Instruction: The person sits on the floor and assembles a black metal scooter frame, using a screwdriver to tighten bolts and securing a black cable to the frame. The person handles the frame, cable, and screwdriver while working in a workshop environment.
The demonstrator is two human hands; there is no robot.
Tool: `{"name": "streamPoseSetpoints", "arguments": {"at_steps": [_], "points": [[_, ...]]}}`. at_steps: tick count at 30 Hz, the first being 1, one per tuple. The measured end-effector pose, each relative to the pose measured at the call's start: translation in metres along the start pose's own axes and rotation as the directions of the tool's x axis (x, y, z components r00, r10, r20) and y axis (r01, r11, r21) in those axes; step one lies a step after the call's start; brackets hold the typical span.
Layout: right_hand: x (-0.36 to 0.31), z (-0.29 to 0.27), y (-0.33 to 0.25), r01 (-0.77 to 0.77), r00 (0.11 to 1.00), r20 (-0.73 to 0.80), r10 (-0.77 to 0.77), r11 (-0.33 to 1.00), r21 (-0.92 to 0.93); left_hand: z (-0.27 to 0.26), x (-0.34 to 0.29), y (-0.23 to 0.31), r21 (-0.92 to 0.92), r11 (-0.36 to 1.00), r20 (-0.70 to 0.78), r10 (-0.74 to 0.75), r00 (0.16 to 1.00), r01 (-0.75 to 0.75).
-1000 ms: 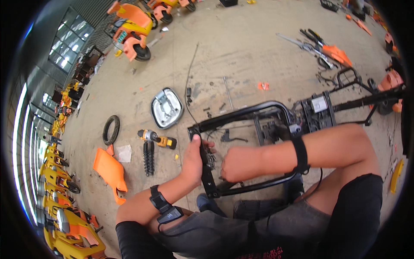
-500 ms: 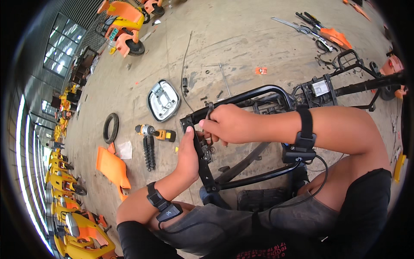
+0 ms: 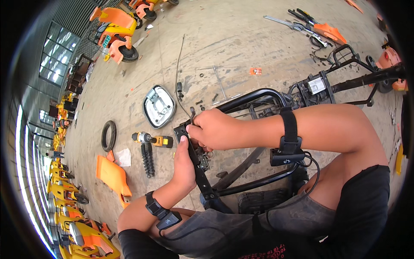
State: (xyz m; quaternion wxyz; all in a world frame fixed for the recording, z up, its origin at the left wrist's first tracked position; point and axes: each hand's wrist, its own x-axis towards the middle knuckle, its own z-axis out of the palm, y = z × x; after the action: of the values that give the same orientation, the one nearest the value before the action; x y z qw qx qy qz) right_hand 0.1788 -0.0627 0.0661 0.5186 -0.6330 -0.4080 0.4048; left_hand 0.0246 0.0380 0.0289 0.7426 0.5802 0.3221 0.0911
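Observation:
A black vehicle frame with curved side tubes lies in front of me. My left hand grips its flat end crossbar from the left; the thumb lies along the bar, while the other fingers are mostly hidden. My right hand is closed around a slim dark metal tool near the bar's far end. Only the tool's rounded tip sticks out above the fist, so its exact kind is unclear. Small metal fittings hang on the crossbar's inner side, just below the right fingers.
Left of the frame lie a yellow-black power drill, a spring shock absorber, a grey-white shell, a tyre and an orange panel. Beyond are a T-handled tool and loose bolts. Yellow scooters line the left.
My right hand has moved left with the tool, closer to the crossbar and the left thumb. The left hand keeps its hold on the bar. The whole view has shifted slightly.

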Motion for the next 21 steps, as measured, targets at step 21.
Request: {"name": "streamPoseSetpoints", "arguments": {"at_steps": [21], "points": [[-0.036,0.011,0.008,0.711,0.703,0.529,-0.475,0.442,-0.548,-0.015,0.002,-0.01,-0.007,1.0,-0.037,-0.018,0.999,0.018]]}}
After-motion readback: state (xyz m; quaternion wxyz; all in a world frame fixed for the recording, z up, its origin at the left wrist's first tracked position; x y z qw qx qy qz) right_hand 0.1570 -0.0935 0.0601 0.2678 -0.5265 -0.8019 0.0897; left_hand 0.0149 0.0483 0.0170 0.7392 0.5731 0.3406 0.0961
